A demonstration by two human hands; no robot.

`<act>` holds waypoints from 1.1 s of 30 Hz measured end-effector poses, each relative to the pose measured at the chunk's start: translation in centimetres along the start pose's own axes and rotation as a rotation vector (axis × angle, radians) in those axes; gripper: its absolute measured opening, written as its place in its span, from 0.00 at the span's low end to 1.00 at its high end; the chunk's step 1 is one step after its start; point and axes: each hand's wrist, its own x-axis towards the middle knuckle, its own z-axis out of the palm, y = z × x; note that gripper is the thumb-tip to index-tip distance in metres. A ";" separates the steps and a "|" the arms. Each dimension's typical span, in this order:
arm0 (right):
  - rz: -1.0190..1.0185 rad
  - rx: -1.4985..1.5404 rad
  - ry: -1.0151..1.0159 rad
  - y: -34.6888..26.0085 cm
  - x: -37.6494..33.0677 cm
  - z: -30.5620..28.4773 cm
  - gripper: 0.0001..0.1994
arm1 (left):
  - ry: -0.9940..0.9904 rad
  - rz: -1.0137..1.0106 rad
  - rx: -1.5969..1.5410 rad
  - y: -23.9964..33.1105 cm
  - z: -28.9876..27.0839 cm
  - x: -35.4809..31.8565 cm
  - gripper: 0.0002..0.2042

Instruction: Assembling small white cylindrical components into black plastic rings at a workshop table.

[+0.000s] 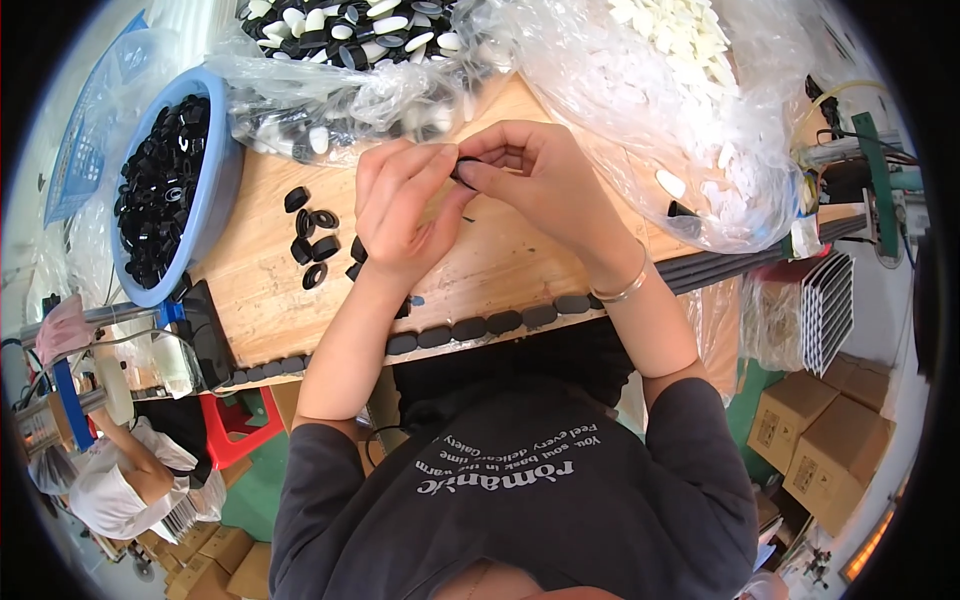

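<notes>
The small black oval part (463,170) sits pinched between my two hands, held just above the middle of the wooden surface (500,270). Most of it is hidden by my fingertips, so I cannot tell its exact shape. My left hand (405,205) grips it from the left, fingers (425,165) curled and closed on its edge. My right hand (540,180) meets it from the right, thumb and forefinger pressed on the same part; a thin bracelet (625,288) circles that wrist.

Just left of my left hand, a few loose black oval pieces (312,235) lie scattered on the surface. Along the near edge runs a row of black pieces (480,326), laid end to end. Farther left stands a blue basin (215,190) heaped with black parts. Beyond my hands lies a clear bag of black-and-white pieces (340,60), and to the right a clear bag of white pieces (680,90). Cardboard boxes (825,440) stand on the floor at right.
</notes>
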 end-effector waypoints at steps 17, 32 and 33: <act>-0.211 -0.191 0.452 -0.5 0.5 -13.4 0.08 | -0.025 -0.244 0.022 -0.7 -0.5 -0.2 0.21; -0.118 -1.127 0.473 1.5 4.0 -22.4 0.10 | -0.123 -0.185 -0.032 -0.6 0.5 0.1 0.21; -0.143 -1.087 0.337 1.4 4.3 -22.1 0.10 | -0.143 -0.187 -0.035 -0.5 0.5 0.1 0.21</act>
